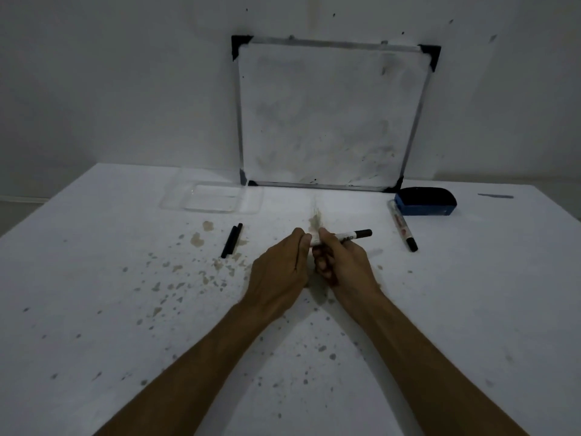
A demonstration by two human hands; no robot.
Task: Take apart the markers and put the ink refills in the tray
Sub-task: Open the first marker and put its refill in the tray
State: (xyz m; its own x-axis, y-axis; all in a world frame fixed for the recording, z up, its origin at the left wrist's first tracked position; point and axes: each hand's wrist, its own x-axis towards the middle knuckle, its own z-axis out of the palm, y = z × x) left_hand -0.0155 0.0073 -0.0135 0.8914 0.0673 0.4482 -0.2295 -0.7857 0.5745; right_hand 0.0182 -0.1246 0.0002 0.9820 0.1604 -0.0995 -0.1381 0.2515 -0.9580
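Note:
A white marker with a black cap is held level over the middle of the table, its cap pointing right. My right hand grips its barrel. My left hand pinches its left end. A second white marker with a black cap lies on the table to the right. Two thin black ink refills lie side by side on the table to the left of my hands. The clear plastic tray sits at the back left of centre, and nothing can be seen inside it.
A small whiteboard leans against the wall at the back. A blue and black eraser lies by its right corner. The white table is flecked with brown and grey stains.

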